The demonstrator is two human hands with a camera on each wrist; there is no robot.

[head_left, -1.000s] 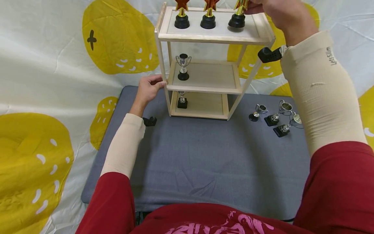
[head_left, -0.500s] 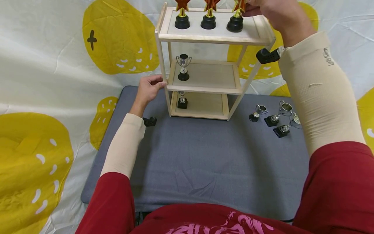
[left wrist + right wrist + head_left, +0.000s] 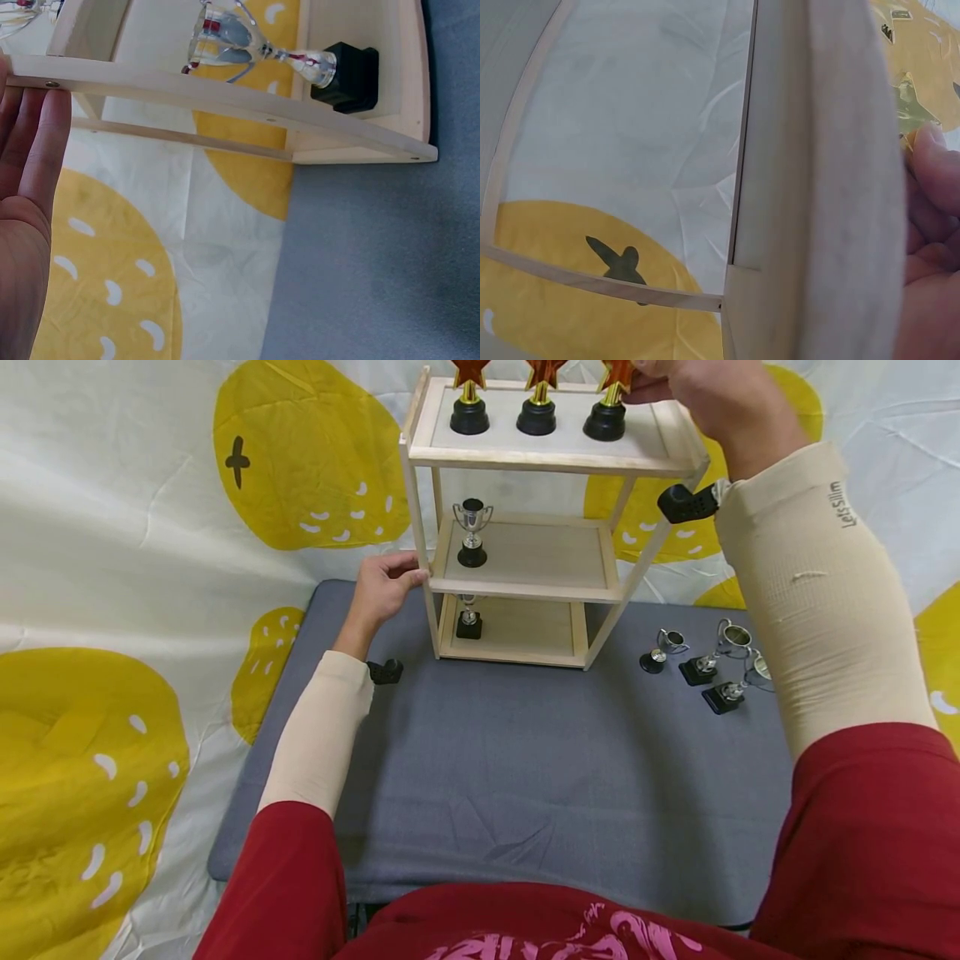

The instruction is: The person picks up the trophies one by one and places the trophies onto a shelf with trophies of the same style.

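My right hand (image 3: 723, 406) pinches the right-hand star trophy (image 3: 605, 422), with its orange-red star, gold stem and black base, on the top shelf. In the right wrist view a golden star (image 3: 913, 109) shows at the thumb. Two matching star trophies, a left one (image 3: 469, 417) and a middle one (image 3: 536, 417), stand in line beside it; their tops are cut off. With thumb and fingers my left hand (image 3: 382, 592) holds the left post of the wooden shelf rack (image 3: 525, 589). A silver cup trophy (image 3: 472, 533) stands on the middle shelf, another cup trophy (image 3: 349, 79) on the bottom one.
To the right of the rack, a small silver cup (image 3: 662, 650) and two larger cups, a rear one (image 3: 716, 652) and a front one (image 3: 735, 685), stand on the grey cloth-covered table (image 3: 540, 760). Behind hangs a white curtain (image 3: 337, 577) with yellow shapes.
My right hand has lowered the right-hand star trophy, which was tilted, and shifted it slightly left; it now stands upright in line with the others. My left hand has stayed at the post.
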